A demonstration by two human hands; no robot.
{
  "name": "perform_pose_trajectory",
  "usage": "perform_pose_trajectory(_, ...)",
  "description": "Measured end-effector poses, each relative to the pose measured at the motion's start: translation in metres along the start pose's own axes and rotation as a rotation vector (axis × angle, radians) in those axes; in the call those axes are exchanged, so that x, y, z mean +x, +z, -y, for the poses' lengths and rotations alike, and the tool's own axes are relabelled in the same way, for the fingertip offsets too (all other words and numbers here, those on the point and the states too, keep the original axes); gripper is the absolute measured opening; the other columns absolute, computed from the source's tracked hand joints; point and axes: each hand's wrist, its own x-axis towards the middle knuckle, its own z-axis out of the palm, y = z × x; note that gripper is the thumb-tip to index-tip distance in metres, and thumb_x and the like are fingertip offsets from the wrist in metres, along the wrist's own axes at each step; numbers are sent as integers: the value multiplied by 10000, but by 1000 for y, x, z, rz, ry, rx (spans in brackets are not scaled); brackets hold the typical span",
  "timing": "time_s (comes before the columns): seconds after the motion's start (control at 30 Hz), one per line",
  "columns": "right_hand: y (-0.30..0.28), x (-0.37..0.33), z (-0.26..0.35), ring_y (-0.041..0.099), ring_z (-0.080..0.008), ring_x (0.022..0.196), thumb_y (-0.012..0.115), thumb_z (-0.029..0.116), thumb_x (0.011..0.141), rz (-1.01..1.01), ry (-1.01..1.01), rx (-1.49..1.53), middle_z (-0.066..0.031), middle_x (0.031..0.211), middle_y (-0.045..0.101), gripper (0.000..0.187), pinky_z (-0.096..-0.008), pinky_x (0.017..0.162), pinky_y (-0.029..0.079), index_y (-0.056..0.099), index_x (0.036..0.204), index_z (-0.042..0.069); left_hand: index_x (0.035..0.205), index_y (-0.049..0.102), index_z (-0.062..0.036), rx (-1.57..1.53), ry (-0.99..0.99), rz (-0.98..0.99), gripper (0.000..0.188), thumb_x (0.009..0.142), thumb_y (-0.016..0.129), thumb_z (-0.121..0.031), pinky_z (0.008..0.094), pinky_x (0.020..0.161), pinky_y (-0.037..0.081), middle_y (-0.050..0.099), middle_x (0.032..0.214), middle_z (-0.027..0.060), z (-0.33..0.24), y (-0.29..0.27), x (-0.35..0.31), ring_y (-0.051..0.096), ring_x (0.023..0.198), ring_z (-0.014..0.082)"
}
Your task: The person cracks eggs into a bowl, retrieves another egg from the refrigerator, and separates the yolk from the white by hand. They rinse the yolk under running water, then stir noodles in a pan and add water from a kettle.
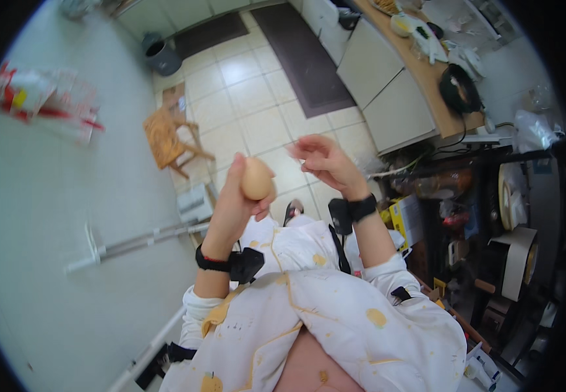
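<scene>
An egg (255, 178), pale brown and smooth, is held up in the air in front of the person's body, clear of any surface. The left hand (232, 202) grips it, thumb along one side and fingers curled round the other, leaving much of the shell bare. The right hand (330, 162) is raised just beside it, apart from the egg, its fingers loosely bent and spread; they are blurred, but nothing shows in the grasp.

I judge the step in hand to be simply holding the egg, with the right hand free. The next move seems to call for a firm but gentle left grip, since the shell could crack if squeezed or dropped, and for the right hand to be kept from knocking it.

Beneath the hands lies the tiled floor (234, 101), hard enough to make a slip costly. A wooden stool (163, 138) stands beyond the left hand, near the wall, with a dark bin (163, 60) farther off. A long dark mat (302, 65) runs along the cabinets. To the right, well apart from the egg, the wooden counter (428, 80) carries a dark round pan (459, 89) and dishes.
</scene>
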Motion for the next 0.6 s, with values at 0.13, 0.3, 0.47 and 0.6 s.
perform_pose_trajectory(0.13,-57,98,56,618,-237,991,641,50,789,-363,13,-1229,-145,849,677,139,-338,794,496,706,911,66,1006,504,-78,-43,52,-117,468,944,344,-513,247,465,358,492,670,74,-55,-10,95,418,512,124)
perform_pose_trajectory(0.3,-70,217,119,446,-326,1235,651,57,771,-104,-679,-1444,-121,1301,510,496,-415,1033,362,544,1253,101,1091,468,-83,27,79,-30,378,926,414,-418,309,638,448,549,864,98,-110,-48,249,520,723,153)
perform_pose_trajectory(0.47,-51,317,183,517,-290,1171,739,138,736,-35,-722,-1143,-112,1251,552,553,-367,972,430,536,1248,89,1182,441,-64,179,-106,272,438,927,401,-417,313,789,441,562,965,79,-165,-44,423,555,878,172)
perform_pose_trajectory(0.6,-82,368,245,596,-233,1071,751,133,747,-408,-662,-1068,-96,1185,594,548,-337,868,503,524,1244,86,1232,437,-25,185,-275,525,544,954,353,-485,325,847,446,598,1037,104,-201,-9,538,573,958,182)
